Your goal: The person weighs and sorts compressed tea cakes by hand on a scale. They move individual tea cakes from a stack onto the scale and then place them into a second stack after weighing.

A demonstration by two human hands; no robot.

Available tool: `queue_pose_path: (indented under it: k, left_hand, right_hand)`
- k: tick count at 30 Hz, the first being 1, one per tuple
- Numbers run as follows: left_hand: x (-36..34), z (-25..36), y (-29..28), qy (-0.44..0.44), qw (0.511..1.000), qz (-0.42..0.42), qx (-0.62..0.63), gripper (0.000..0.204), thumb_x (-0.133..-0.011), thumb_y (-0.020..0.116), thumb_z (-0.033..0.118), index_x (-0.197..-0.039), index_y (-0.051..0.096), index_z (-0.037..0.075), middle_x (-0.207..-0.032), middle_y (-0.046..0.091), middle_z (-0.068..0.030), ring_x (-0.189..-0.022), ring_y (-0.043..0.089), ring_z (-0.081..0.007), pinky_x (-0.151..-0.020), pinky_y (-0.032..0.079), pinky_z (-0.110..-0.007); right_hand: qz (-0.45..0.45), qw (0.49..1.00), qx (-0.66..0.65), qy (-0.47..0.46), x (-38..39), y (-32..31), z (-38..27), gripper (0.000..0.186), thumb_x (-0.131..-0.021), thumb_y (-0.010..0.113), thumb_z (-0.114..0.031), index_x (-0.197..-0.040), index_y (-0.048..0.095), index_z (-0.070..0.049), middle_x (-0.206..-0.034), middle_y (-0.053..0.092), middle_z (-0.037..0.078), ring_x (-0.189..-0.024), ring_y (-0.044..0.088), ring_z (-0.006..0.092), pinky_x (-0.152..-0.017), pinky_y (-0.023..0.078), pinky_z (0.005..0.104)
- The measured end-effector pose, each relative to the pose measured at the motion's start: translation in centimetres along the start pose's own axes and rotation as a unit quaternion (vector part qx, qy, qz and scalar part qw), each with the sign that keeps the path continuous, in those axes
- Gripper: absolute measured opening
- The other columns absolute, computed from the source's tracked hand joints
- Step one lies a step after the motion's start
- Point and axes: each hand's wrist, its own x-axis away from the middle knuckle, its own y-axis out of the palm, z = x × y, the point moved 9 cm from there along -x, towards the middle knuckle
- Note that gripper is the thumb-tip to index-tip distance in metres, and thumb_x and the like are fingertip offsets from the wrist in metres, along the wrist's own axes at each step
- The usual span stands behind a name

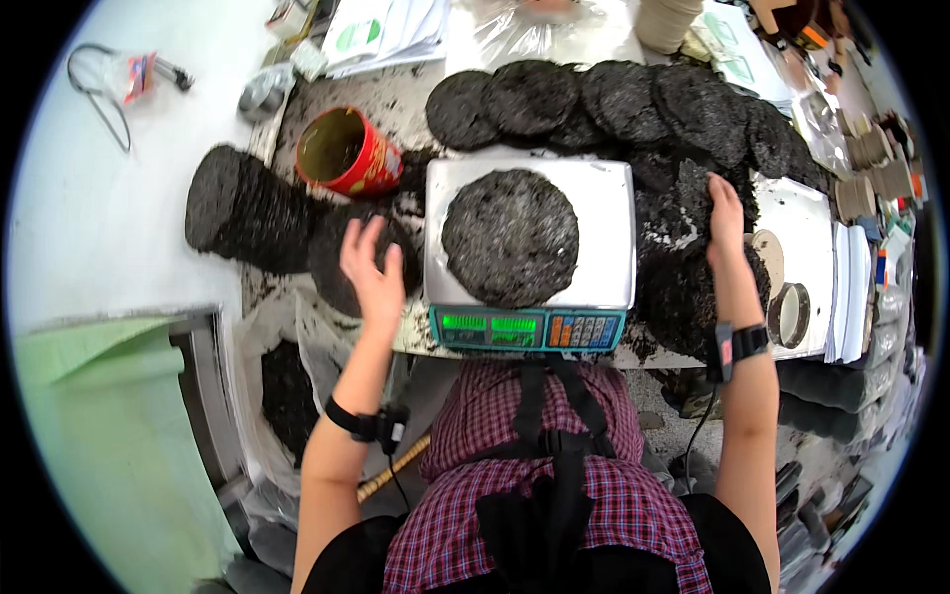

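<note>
on the scale (pixel 614 198) sits one dark cake (pixel 510 236), centred for weighing. left hand (pixel 374 265), fingers spread, rests on a cake beside it; right hand (pixel 724 213), fingers together, presses the loose pile (pixel 683 287).

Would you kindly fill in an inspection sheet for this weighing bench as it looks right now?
Surface: white table, strewn with dark crumbs near the scale.
Job's things: dark round cake on the scale; more cakes fanned behind, a stack at left.
Clutter: red tin, papers.
Grippers: left hand open over a cake; right hand on loose dark material.
Cables: black cord.
Surroundings: green sheet.
</note>
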Motion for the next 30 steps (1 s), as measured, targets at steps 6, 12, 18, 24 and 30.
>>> queue_pose_path:
  k: [6,12,18,24,30]
  left_hand:
    - [6.5,-21.0,-5.2,-0.350,0.924,0.135,-0.073,0.094,-0.073,0.078,0.038,-0.144,0.027,0.005,-0.147,0.025,-0.0260,-0.136,0.024,-0.0408,-0.110,0.022,-0.051]
    - [10.3,-21.6,1.4,-0.536,0.796,0.081,0.269,0.104,-0.074,0.077,0.014,-0.149,0.006,0.007,-0.147,0.029,-0.0147,-0.131,0.035,-0.0275,-0.106,0.032,-0.041]
    - [11.3,-22.5,2.7,-0.456,0.876,0.061,0.146,0.087,-0.083,0.069,0.014,-0.150,0.015,0.010,-0.153,0.023,-0.0113,-0.137,0.025,-0.0311,-0.112,0.024,-0.043]
    - [11.3,-22.3,2.2,-0.504,0.858,0.065,0.068,0.080,-0.088,0.065,0.014,-0.150,0.014,0.012,-0.153,0.018,-0.0148,-0.140,0.015,-0.0339,-0.113,0.023,-0.048]
    - [9.1,-17.7,1.7,-0.557,0.825,0.038,0.090,0.080,-0.090,0.061,0.012,-0.150,0.009,0.013,-0.152,0.016,-0.0130,-0.135,0.031,-0.0351,-0.108,0.034,-0.050]
  right_hand:
    - [-0.047,0.956,0.237,-0.165,6.4,5.9,-5.1,0.062,-0.085,0.065,-0.026,-0.135,0.041,-0.001,-0.134,0.046,0.020,-0.125,0.044,0.0295,-0.107,0.033,0.0399]
    - [-0.206,0.864,0.353,-0.295,19.1,17.8,-1.6,0.087,-0.066,0.069,-0.019,-0.141,0.029,0.001,-0.143,0.027,0.026,-0.134,0.025,0.0434,-0.111,0.019,0.0514]
    - [-0.056,0.980,0.186,-0.033,13.5,7.0,8.4,0.076,-0.078,0.069,-0.023,-0.140,0.031,0.000,-0.141,0.034,0.019,-0.132,0.032,0.0312,-0.108,0.028,0.0431]
    - [-0.061,0.952,-0.254,0.158,9.5,1.5,2.9,0.029,-0.091,0.057,-0.009,-0.119,0.053,-0.005,-0.112,0.061,0.005,-0.101,0.058,0.0164,-0.086,0.046,0.0313]
    - [0.119,0.902,-0.415,-0.018,-8.3,-8.5,-1.8,0.041,-0.091,0.059,-0.014,-0.128,0.045,-0.001,-0.129,0.052,0.010,-0.120,0.047,0.0227,-0.103,0.036,0.0408]
